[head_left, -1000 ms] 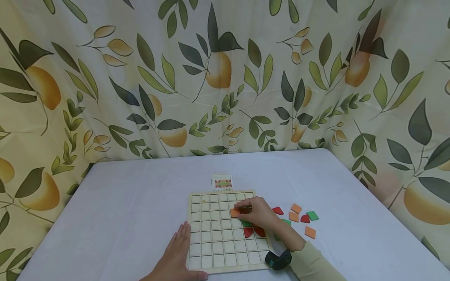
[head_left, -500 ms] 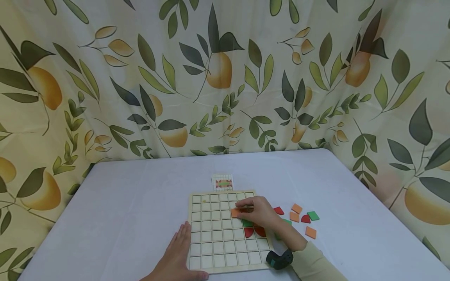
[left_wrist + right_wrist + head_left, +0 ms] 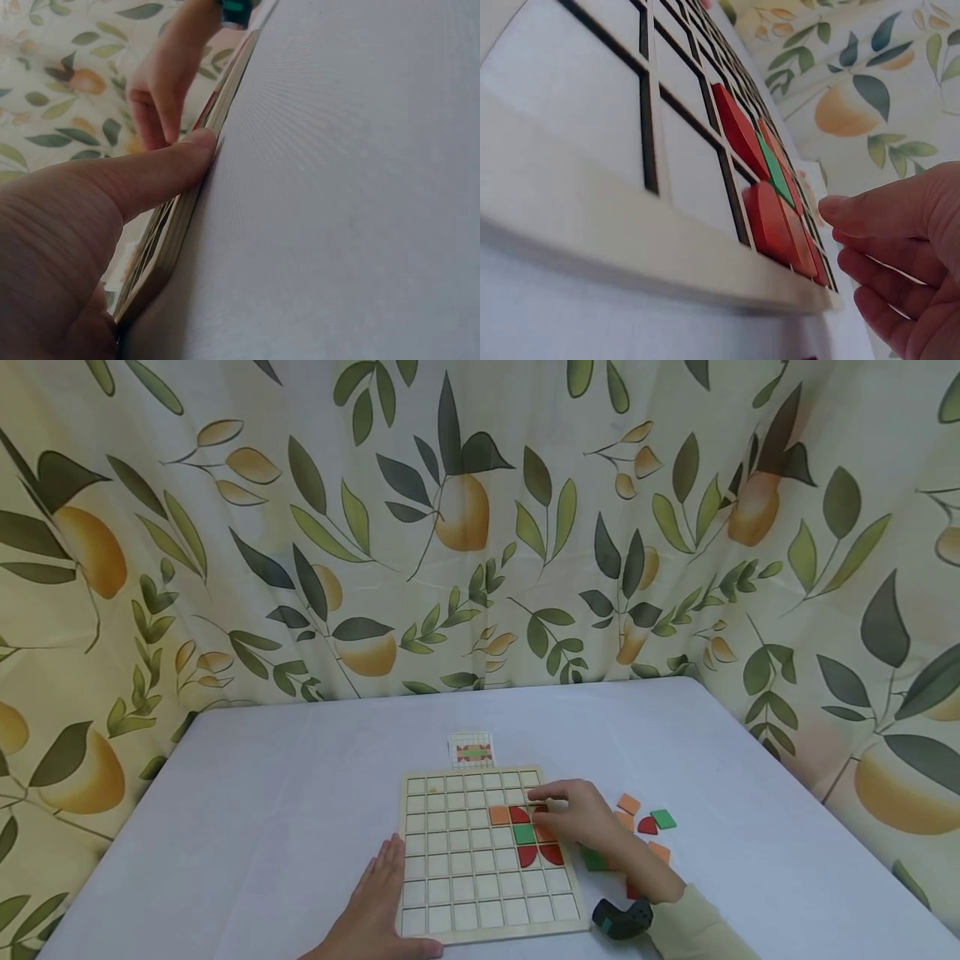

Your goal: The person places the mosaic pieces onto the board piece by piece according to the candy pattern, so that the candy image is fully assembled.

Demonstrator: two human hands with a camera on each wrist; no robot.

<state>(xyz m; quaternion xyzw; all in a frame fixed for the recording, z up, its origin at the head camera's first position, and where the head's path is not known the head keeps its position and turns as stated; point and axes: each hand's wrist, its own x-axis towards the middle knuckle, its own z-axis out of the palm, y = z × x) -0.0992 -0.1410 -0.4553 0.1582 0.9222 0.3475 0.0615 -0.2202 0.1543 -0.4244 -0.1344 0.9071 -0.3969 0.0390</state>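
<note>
A cream curtain in a green-and-orange leaf-and-fruit print hangs behind a white surface and along both its sides, the cloth yellower at far left, in soft, muted light.

Grid board lying on table, card sitting behind its far edge, left hand touching near-left corner, right hand reaching over right-side tiles, possibly touching one, loose tiles lying farther right

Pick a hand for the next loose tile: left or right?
Right, likely. The right hand is nearer the loose tiles and appears to hold nothing; the left hand rests at the left edge of the board, away from them.
</note>
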